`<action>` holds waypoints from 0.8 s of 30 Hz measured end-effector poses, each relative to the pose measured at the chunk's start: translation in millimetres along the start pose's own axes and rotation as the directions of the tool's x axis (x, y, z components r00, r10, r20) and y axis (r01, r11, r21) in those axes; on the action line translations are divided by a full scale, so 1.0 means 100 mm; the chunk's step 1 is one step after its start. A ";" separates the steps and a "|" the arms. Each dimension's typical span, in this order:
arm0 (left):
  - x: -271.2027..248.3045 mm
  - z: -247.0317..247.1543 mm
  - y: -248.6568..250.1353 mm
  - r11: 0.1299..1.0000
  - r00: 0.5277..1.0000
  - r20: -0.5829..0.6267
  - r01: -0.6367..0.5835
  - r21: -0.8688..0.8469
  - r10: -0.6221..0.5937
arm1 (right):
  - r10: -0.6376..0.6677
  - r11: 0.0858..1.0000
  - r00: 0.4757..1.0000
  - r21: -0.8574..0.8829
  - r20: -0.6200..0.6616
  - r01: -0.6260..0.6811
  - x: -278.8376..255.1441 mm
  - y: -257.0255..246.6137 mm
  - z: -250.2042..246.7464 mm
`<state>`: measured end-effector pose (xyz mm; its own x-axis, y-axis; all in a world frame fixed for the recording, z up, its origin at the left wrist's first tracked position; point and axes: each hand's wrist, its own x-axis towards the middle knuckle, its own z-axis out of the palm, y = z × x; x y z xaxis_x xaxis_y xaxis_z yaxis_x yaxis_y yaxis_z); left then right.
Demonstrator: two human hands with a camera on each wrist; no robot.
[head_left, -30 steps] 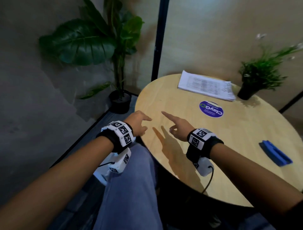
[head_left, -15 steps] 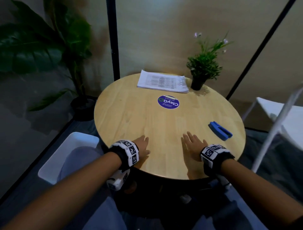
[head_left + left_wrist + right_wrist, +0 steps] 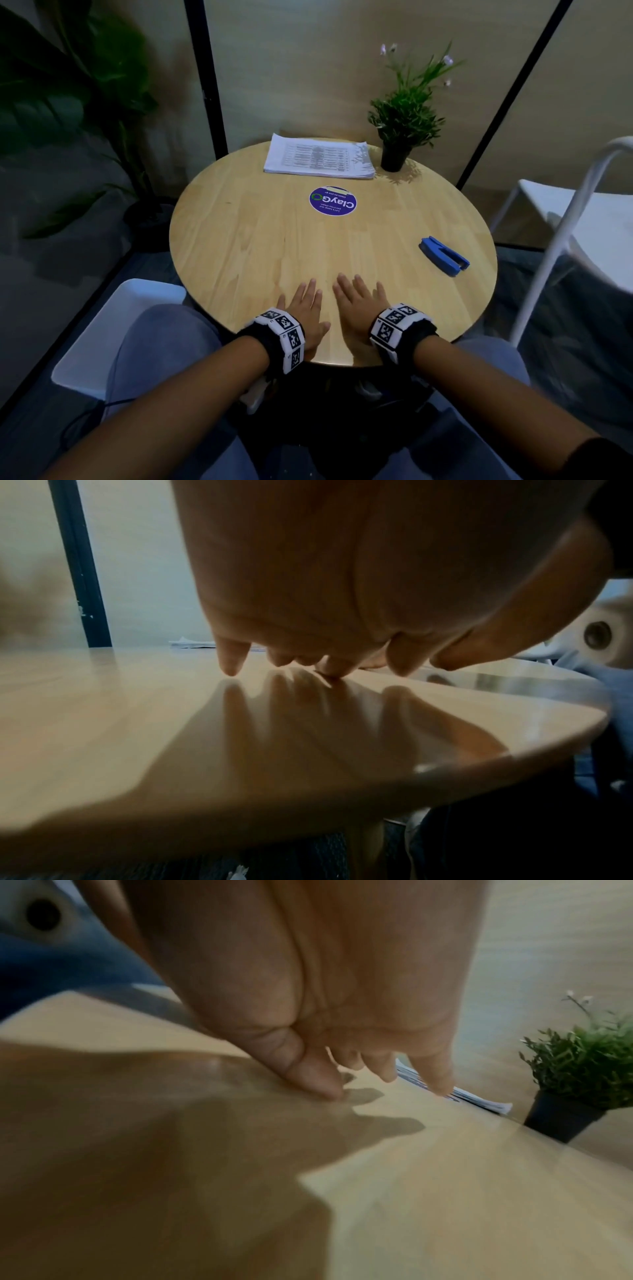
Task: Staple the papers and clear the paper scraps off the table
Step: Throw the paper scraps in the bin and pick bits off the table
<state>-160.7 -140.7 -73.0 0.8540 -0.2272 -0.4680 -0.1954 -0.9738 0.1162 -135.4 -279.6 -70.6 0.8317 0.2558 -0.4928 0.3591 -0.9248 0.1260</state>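
Both palms flat on the round table (image 3: 239,246), near edge, side by side. My left hand (image 3: 306,310) and right hand (image 3: 359,305) lie with fingers straight and spread, holding nothing. Reads as a neutral rest pose, nothing picked yet.

Stack of printed papers (image 3: 318,161) sits at the far edge, just beside the small potted plant (image 3: 404,116), well apart from my hands. Looks squared up, prob. so a corner can take the staple. Blue stapler (image 3: 443,256) lies flat on the R side of the table, nearer my right hand than the papers are, so that hand is the natural one to grab it.

No loose paper scraps visible on the wood from any view. White bin (image 3: 113,329) on the floor to my left, below table edge; likely where scraps would go.

Purple ClayGo sticker (image 3: 333,205) mid-table, irrelevant.

Stapling not yet begun, afaict.
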 end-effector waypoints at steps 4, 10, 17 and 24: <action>0.05 -0.14 -0.10 1.000 1.000 -0.013 0.007 0.009 -0.007 | 0.046 0.993 0.999 0.112 0.007 -0.046 0.17 0.12 -0.17; 0.09 -0.12 -0.38 0.998 0.997 0.017 0.069 -0.005 -0.069 | -0.004 0.999 1.000 -0.039 -0.025 0.003 0.27 0.09 -0.21; 0.09 -0.04 -0.30 0.999 0.999 0.040 0.035 0.015 -0.036 | -0.174 0.958 0.985 -0.231 -0.001 0.169 -0.03 0.13 -0.06; 0.09 -0.10 -0.27 0.999 0.997 -0.064 -0.049 0.012 0.050 | 0.003 0.993 1.000 -0.119 0.031 0.000 -0.18 0.20 -0.15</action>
<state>-143.0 -116.2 -71.2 0.8724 -0.2745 -0.4044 -0.2429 -0.9615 0.1286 -136.2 -298.6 -46.0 0.8193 0.2437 -0.5190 0.4070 -0.8847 0.2271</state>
